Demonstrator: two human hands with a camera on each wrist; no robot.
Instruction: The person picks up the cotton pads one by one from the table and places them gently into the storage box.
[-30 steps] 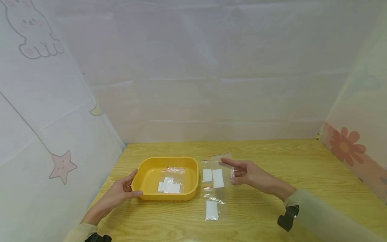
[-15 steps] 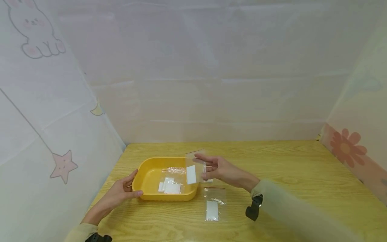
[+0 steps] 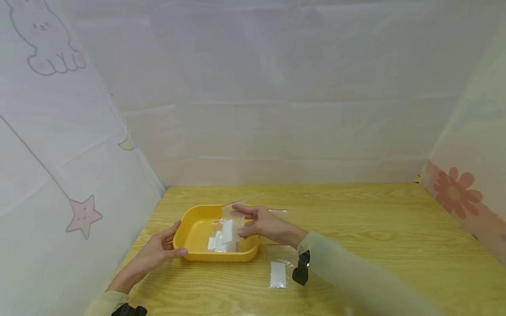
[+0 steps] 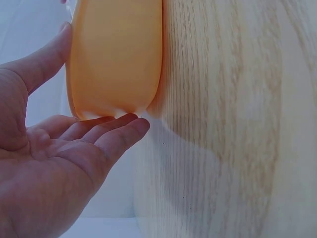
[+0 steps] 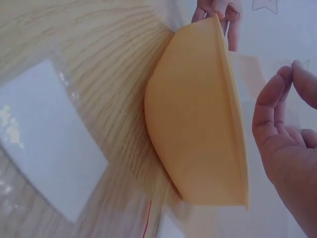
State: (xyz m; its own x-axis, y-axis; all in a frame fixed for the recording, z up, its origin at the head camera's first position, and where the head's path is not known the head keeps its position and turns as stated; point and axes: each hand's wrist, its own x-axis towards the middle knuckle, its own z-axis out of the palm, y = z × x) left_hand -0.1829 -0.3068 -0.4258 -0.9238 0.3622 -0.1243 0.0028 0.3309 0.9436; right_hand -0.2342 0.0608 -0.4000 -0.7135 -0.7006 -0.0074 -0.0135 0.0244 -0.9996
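I see right hand [image 3: 258,224] over right half of tray [image 3: 189,219], thumb and fingers pinching clear bag [image 3: 230,224]. Bag hangs above tray, long axis near vertical, slightly tilted, white strip inside running same way, top edge toward far wall. Left hand [image 3: 160,250] rests against tray's left end, fingers nearly straight on wall, thumb by rim. I see more bags [image 3: 221,243] lying in tray. One bag [image 3: 278,274] flat on table [image 3: 356,219], just right of tray, long axis toward me.
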